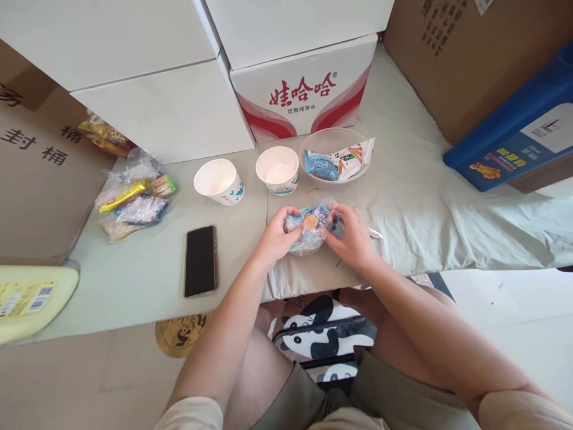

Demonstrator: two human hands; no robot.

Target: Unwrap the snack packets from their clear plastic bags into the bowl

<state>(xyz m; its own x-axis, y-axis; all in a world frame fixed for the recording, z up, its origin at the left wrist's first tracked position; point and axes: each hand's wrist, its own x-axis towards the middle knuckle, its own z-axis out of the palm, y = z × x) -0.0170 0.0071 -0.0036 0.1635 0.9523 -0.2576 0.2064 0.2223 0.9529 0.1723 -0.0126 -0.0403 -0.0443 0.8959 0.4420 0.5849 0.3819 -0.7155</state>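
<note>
Between my two hands is a clear plastic bag of blue-wrapped snacks (312, 226), just above the near edge of the cloth-covered surface. My left hand (280, 236) grips its left side with thumb and fingers. On the other side, my right hand (351, 234) pinches the bag's right edge. A thin white object (375, 233) pokes out beside the right hand; its kind is partly hidden. Just beyond the hands stands a clear plastic bowl (308, 140) holding a blue snack packet (321, 164) and a white snack packet (356, 158). Two white paper cups (218, 179) (277, 169) stand left of the bowl.
A black phone (200, 261) lies left of my forearm. Farther left is a bag of assorted snacks (134, 200), with a pale yellow container (36, 298) at the edge. A white water carton (304, 89) stands behind; a blue container (514, 125) leans at right.
</note>
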